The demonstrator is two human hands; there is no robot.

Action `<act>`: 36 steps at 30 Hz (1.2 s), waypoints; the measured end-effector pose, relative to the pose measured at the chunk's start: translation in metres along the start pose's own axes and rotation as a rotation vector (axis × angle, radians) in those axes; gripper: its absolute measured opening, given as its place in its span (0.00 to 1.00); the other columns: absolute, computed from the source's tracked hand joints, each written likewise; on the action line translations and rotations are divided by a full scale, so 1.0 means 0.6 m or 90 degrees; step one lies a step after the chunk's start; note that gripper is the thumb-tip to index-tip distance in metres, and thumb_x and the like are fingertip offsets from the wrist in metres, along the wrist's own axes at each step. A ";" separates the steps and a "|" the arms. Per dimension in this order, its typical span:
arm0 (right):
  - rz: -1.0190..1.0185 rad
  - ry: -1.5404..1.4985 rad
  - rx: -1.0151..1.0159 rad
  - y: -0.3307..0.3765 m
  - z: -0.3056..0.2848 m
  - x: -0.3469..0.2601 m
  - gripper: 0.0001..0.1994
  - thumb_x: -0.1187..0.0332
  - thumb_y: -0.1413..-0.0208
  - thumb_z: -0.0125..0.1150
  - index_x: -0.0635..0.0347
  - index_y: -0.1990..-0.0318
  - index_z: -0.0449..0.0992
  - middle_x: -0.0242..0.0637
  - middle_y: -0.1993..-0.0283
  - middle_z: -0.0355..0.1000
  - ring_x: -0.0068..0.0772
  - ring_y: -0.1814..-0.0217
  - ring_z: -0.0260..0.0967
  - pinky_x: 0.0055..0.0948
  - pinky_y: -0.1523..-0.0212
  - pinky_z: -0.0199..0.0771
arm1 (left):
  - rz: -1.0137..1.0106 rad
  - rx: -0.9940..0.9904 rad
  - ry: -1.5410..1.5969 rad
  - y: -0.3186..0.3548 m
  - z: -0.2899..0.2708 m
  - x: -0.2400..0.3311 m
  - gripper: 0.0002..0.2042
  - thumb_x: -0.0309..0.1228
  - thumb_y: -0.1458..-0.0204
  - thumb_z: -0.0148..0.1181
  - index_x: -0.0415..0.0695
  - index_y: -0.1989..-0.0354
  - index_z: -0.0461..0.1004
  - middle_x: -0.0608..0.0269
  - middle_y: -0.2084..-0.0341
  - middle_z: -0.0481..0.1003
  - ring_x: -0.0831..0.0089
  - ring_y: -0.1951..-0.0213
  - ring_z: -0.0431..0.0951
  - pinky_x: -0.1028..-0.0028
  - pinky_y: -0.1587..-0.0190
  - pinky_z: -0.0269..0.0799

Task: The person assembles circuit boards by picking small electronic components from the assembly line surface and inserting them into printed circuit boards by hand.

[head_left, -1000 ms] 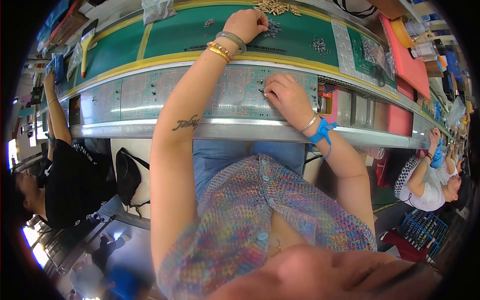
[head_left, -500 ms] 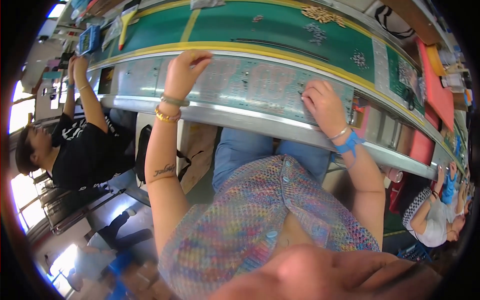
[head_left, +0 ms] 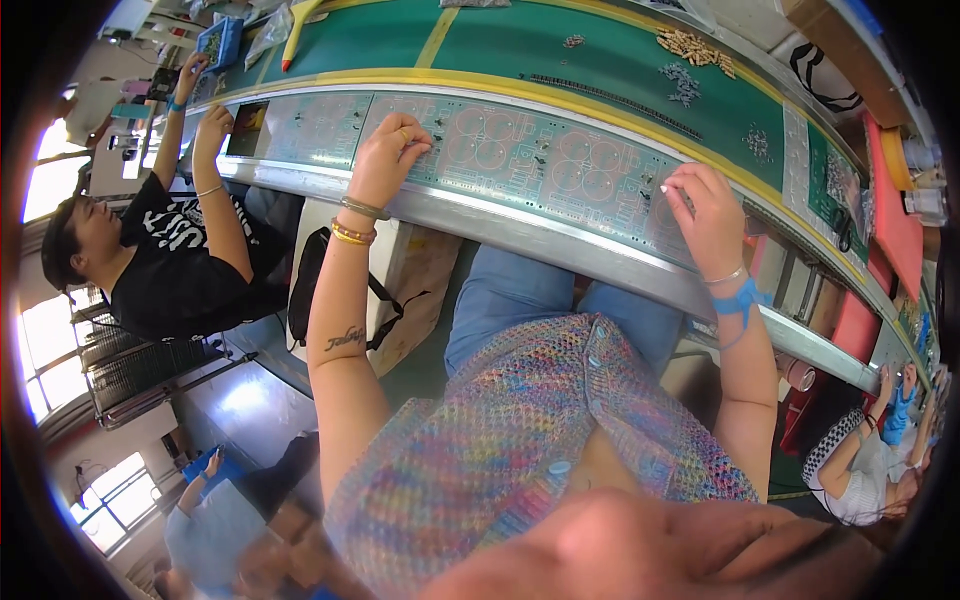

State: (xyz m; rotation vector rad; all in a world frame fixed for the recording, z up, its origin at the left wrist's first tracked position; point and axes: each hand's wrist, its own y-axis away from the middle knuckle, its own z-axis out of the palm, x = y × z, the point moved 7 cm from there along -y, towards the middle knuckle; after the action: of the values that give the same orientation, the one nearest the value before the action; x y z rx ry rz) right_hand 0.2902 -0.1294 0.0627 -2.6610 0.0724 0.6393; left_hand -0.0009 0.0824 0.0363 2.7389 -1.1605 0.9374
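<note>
Long green circuit boards with printed red rings lie end to end in a metal rail before me. A few small dark parts stand up from them. My left hand hangs over a board at the left, thumb and fingers pinched beside one of these parts; whatever the pinch holds is hidden. Farther right, my right hand is over the board's right portion, thumb and forefinger together. A tiny pale spot shows at its fingertips, too small to name.
Beyond the rail runs a green work surface with yellow tape, a tan heap of parts, a grey heap and a dark strip of parts. A yellow-handled brush lies left. A co-worker works there, near a blue bin.
The view has shifted, so the scene sits farther right. My left fingertips have come nearer to me, beside a small part. At the left, the co-worker's hands have parted, one reaching to the blue bin.
</note>
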 end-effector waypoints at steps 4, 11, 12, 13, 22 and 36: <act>0.034 -0.017 0.044 0.011 0.003 0.022 0.04 0.72 0.55 0.63 0.58 0.72 0.75 0.31 0.66 0.70 0.35 0.64 0.69 0.29 0.66 0.69 | 0.009 -0.006 -0.008 -0.007 0.009 0.010 0.04 0.23 0.57 0.62 0.41 0.71 0.76 0.63 0.68 0.71 0.63 0.67 0.74 0.69 0.64 0.70; 0.052 -0.044 0.036 0.011 0.004 0.031 0.04 0.72 0.56 0.63 0.58 0.72 0.74 0.30 0.66 0.71 0.34 0.64 0.69 0.28 0.67 0.70 | 0.016 0.016 -0.065 -0.008 0.008 0.015 0.04 0.24 0.56 0.62 0.41 0.72 0.75 0.64 0.67 0.71 0.63 0.66 0.75 0.69 0.65 0.70; 0.055 -0.043 0.037 0.012 0.004 0.031 0.04 0.72 0.56 0.63 0.58 0.72 0.74 0.30 0.66 0.71 0.34 0.64 0.69 0.28 0.67 0.70 | 0.030 0.021 -0.083 -0.008 0.008 0.018 0.03 0.24 0.56 0.62 0.41 0.72 0.75 0.64 0.67 0.71 0.63 0.66 0.75 0.68 0.65 0.70; 0.051 -0.042 0.039 0.012 0.003 0.031 0.04 0.72 0.56 0.63 0.58 0.72 0.74 0.30 0.66 0.71 0.34 0.64 0.69 0.28 0.67 0.70 | 0.032 0.019 -0.082 -0.009 0.008 0.019 0.03 0.24 0.56 0.62 0.41 0.72 0.75 0.64 0.67 0.71 0.63 0.66 0.75 0.68 0.65 0.70; 0.032 -0.035 0.051 0.014 -0.002 0.025 0.04 0.72 0.55 0.63 0.59 0.71 0.74 0.31 0.65 0.71 0.35 0.63 0.69 0.28 0.65 0.70 | 0.094 0.003 -0.121 -0.006 0.009 0.028 0.04 0.24 0.56 0.61 0.42 0.71 0.75 0.64 0.67 0.72 0.62 0.64 0.74 0.69 0.63 0.70; 0.019 -0.023 0.060 0.013 -0.003 0.020 0.04 0.71 0.55 0.63 0.57 0.72 0.74 0.29 0.66 0.71 0.34 0.64 0.69 0.29 0.68 0.71 | 0.041 0.000 -0.135 -0.009 0.008 0.018 0.05 0.24 0.56 0.62 0.42 0.70 0.76 0.65 0.67 0.73 0.65 0.64 0.74 0.71 0.63 0.71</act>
State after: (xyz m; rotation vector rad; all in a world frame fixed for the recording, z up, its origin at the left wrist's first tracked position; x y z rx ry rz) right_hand 0.3009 -0.1367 0.0559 -2.5612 0.1282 0.6766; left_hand 0.0108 0.0781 0.0394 2.8732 -1.2848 0.6632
